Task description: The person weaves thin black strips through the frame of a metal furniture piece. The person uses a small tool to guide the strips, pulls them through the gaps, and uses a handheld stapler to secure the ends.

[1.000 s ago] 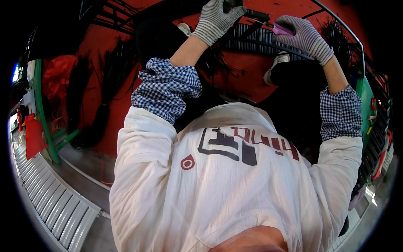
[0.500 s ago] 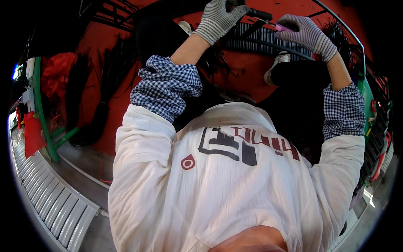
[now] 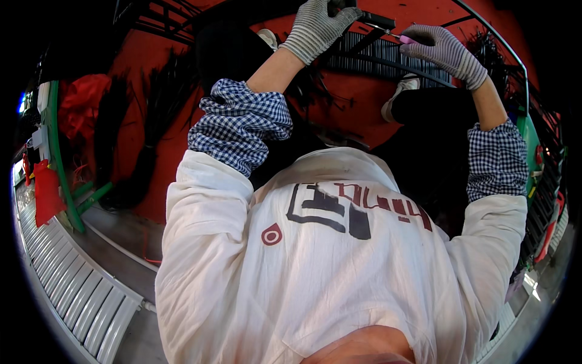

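Observation:
My left hand (image 3: 320, 30), in a grey striped glove, is closed on a black bar (image 3: 377, 22) near the top of the view. My right hand (image 3: 447, 53), gloved alike, is closed round the pink handle of a tool with a thin metal shaft (image 3: 407, 39). That shaft points left, toward the end of the black bar. I cannot make out whether its tip touches the bar. Behind and below both hands lies a panel of dark parallel strips (image 3: 379, 57) set in a black frame. The fingertips of my left hand are partly cut off by the upper edge.
Bundles of long black strips (image 3: 154, 115) lie on the red floor (image 3: 130, 155) to the left. Beside them stand a green metal frame (image 3: 54, 139) and a red bag (image 3: 85, 106). A white slatted radiator (image 3: 79, 285) runs along the lower left. Black metal racks (image 3: 548, 182) line the right.
My right hand and the pink-handled tool have shifted very slightly downward. My left hand has stayed almost in place on the black bar.

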{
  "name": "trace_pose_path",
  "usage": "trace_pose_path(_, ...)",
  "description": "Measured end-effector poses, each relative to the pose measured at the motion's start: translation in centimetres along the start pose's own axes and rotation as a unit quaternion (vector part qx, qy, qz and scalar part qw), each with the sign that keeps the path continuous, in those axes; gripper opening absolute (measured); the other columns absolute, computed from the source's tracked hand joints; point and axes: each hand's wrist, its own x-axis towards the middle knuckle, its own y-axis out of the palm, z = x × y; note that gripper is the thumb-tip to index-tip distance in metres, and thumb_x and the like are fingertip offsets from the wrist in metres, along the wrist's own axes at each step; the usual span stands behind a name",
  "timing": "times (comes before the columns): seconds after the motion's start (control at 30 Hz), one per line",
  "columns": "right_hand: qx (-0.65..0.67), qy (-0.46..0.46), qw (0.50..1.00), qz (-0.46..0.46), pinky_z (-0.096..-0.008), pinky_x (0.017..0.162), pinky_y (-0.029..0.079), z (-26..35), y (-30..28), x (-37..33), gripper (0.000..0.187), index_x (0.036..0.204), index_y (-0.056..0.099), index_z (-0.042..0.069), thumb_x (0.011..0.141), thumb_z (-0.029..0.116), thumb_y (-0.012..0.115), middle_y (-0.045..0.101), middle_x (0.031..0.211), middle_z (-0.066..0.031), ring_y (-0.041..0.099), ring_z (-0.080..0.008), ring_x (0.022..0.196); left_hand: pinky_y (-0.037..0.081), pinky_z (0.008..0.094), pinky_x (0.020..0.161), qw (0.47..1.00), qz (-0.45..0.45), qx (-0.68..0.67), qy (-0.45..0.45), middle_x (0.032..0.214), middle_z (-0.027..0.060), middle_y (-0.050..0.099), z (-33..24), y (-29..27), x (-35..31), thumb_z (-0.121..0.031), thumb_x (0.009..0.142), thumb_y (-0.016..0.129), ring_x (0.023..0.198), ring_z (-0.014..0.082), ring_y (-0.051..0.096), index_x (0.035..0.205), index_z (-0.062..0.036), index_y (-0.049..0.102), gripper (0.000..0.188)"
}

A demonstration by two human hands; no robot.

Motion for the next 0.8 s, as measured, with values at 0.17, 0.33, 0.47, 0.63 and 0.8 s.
trace_pose_path(0.17,0.005,0.013,1.0,-0.003,-0.0386,0.102,0.054,0.3,0.3,0.1,0.059,0.124,0.071,0.005,0.09,0.053,0.075,0.073,0.11,-0.0106,0.069,-0.0245,0.109,0.054,0.0381,0.087,0.999,-0.016,0.009,0.031,0.108,0.0139,0.066,0.3,0.2,0.0,-0.032,0.093,0.077,0.098,0.0261,0.066,0.133,-0.0053,0.054,0.053)
trace_pose_path(0.33,-0.022,0.026,0.999,0.026,-0.0382,0.108,0.051,1.0,0.3,0.1,0.055,0.128,0.066,0.005,0.094,0.047,0.073,0.07,0.117,-0.0087,0.067,-0.0222,0.116,0.054,0.0381,0.087,1.0,-0.007,-0.011,0.014,0.109,0.0129,0.066,0.6,0.3,0.1,-0.033,0.093,0.077,0.099,0.0249,0.065,0.133,-0.0044,0.054,0.054)
trace_pose_path(0.47,-0.03,0.028,0.999,0.008,-0.0381,0.108,0.051,1.3,0.4,-0.1,0.053,0.127,0.067,0.006,0.095,0.048,0.072,0.07,0.115,-0.0082,0.067,-0.022,0.114,0.053,0.0372,0.087,0.999,-0.014,-0.01,0.032,0.109,0.0117,0.065,0.6,0.3,0.2,-0.033,0.093,0.078,0.098,0.0239,0.064,0.133,-0.0051,0.054,0.054)
trace_pose_path(0.63,-0.022,0.028,0.999,0.025,-0.0373,0.105,0.053,1.2,0.2,0.1,0.052,0.126,0.067,0.006,0.094,0.046,0.073,0.071,0.111,-0.0071,0.067,-0.0206,0.111,0.053,0.0363,0.088,1.0,0.005,-0.015,-0.001,0.108,0.0112,0.065,0.7,0.2,0.1,-0.034,0.092,0.078,0.098,0.0235,0.064,0.134,-0.0069,0.054,0.055)
trace_pose_path(0.8,-0.041,0.036,0.997,0.053,-0.0348,0.097,0.054,1.9,-0.8,0.0,0.047,0.124,0.068,0.005,0.097,0.043,0.071,0.07,0.105,-0.0061,0.068,-0.0174,0.103,0.053,0.0368,0.089,1.0,0.004,-0.018,-0.003,0.107,0.0108,0.065,0.8,0.1,0.1,-0.035,0.092,0.078,0.097,0.0236,0.064,0.134,-0.0072,0.055,0.056)
